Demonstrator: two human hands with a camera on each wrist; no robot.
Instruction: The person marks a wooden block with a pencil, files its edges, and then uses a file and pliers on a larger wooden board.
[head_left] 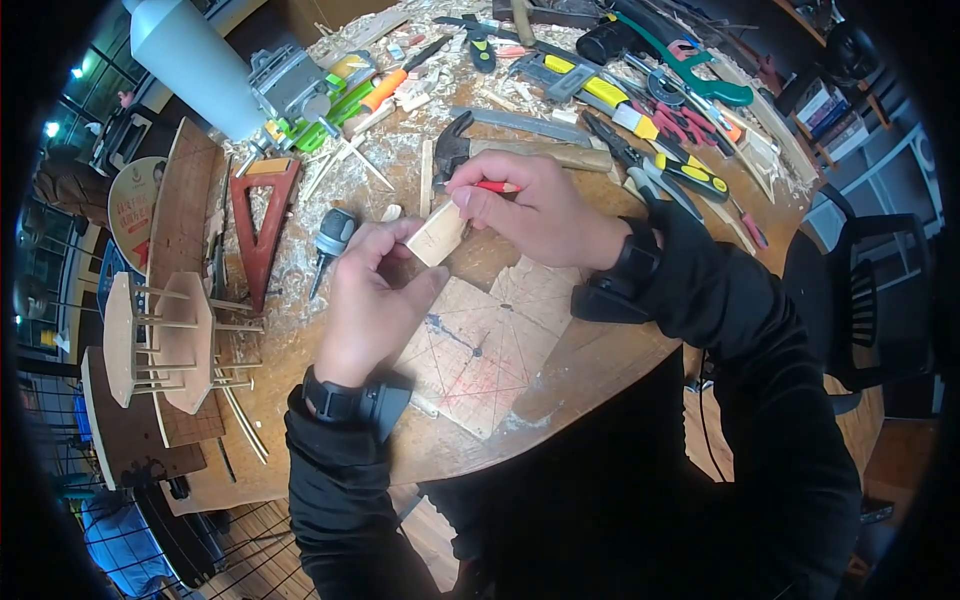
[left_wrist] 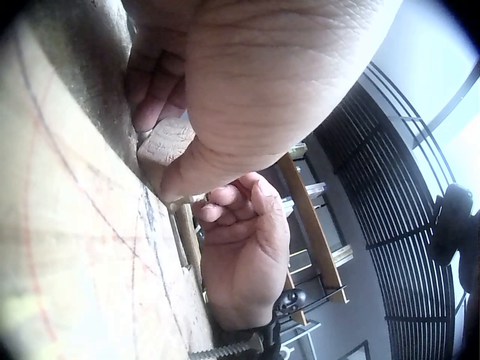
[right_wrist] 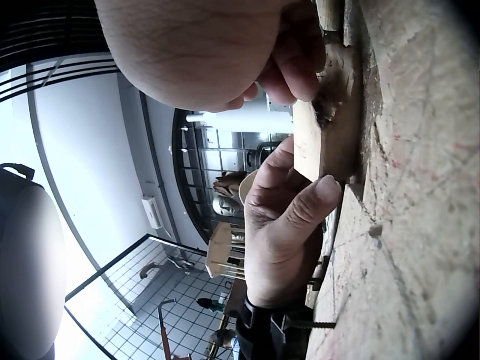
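Note:
A small pale wooden block (head_left: 436, 236) is held between the thumb and fingers of my left hand (head_left: 368, 297), raised at a tilt over the board's far edge. My right hand (head_left: 535, 208) pinches a red pencil (head_left: 499, 187), its fingertips right at the block's upper end. In the right wrist view the block (right_wrist: 341, 124) shows a dark, rough hollow in one side, and the left thumb (right_wrist: 315, 199) presses its lower edge. Below both hands lies a flat wooden board (head_left: 475, 400) marked with ruled lines, red scribbles and dark holes.
A claw hammer (head_left: 540, 153) lies just beyond my hands. A black-handled screwdriver (head_left: 334, 236) and a red triangular square (head_left: 264, 225) are to the left, near a dowelled wooden frame (head_left: 160, 340). Saws, pliers (head_left: 615, 142) and shavings cover the far side.

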